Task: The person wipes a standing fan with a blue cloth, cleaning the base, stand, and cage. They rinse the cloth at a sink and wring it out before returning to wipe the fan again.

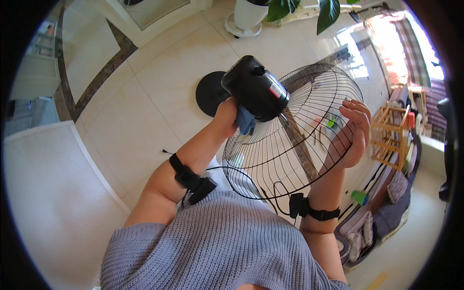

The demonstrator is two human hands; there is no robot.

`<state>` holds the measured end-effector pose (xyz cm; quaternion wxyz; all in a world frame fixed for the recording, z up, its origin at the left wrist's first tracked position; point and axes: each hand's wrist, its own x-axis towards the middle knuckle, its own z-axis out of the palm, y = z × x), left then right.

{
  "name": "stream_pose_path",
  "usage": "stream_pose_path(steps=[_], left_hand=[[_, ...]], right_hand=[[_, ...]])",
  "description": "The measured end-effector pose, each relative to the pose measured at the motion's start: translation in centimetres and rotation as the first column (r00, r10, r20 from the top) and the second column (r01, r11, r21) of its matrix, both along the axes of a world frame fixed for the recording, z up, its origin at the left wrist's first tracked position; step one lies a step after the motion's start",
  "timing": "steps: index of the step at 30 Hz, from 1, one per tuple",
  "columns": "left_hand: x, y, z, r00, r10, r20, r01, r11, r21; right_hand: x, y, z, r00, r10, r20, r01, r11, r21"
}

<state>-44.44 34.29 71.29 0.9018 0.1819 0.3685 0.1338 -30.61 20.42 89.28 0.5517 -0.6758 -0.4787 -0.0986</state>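
Note:
A black pedestal fan stands in front of me, its motor housing (pixel 253 88) turned towards me and bearing a printed label. Below the housing, my left hand (pixel 227 115) holds a folded blue cloth (pixel 245 119) against the fan's neck area; the housing hides some of its fingers. The black wire guard (pixel 290 156) spreads to the right of the motor. At the guard's right rim, my right hand (pixel 354 132) has its fingers curled around the edge. Partly covered by the housing, the round black base (pixel 210 93) rests on the floor.
A black cord (pixel 250 177) hangs between my forearms. Beyond the fan is a white planter (pixel 249 16) on a wheeled stand. On the right are a wooden frame (pixel 389 134), a green object (pixel 359 197) and a cushioned sofa (pixel 389 217). A white panel (pixel 61 195) is at left.

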Motion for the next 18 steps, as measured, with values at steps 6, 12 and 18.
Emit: stream_pose_path(steps=[6,12,18], left_hand=[[-3.0,0.2,6.3,0.999,0.021,0.033,-0.022,1.0,0.01],[-4.8,1.2,8.5,0.898,0.325,0.295,-0.427,0.804,0.414],[-0.8,2.1,2.5,0.949,0.242,0.2,0.023,-0.689,0.724]], right_hand=[[0.4,-0.2,-0.3,0.995,-0.004,-0.096,0.001,1.0,-0.028],[-0.1,-0.3,-0.5,0.997,0.022,-0.071,-0.024,0.999,-0.029],[0.4,-0.7,-0.8,0.997,0.073,-0.028,-0.074,0.997,-0.016]])
